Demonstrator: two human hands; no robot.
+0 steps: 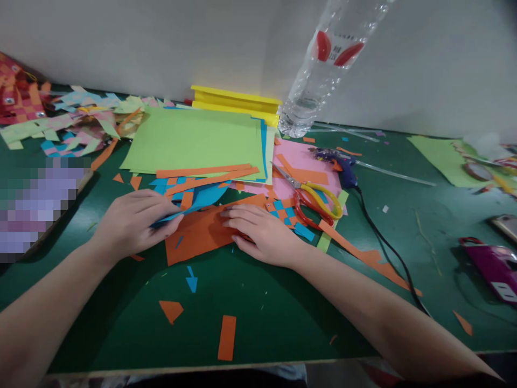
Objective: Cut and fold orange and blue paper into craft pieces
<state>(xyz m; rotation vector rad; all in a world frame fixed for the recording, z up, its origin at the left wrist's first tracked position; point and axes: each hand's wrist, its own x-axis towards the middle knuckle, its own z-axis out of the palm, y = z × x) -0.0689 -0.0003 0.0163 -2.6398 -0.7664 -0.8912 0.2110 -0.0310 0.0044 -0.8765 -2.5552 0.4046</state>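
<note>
My left hand (135,225) is closed, pinching a sheet of blue paper (208,198) between thumb and fingers; the paper curves up to the right. My right hand (264,234) lies with its fingers stretched over orange paper (197,240), partly covering it. Just behind the hands are woven blue-and-orange paper strips (285,212) and loose orange strips (214,178). To the right of my right hand lie scissors (315,199) with red and yellow handles, their blades slightly apart.
Green sheets (197,137) are stacked at the back, before a yellow folded piece (236,99). A water bottle (323,75) stands behind a glue gun (341,167) with a black cord. Paper scraps (226,337) litter the green table. A purple object (490,264) lies right.
</note>
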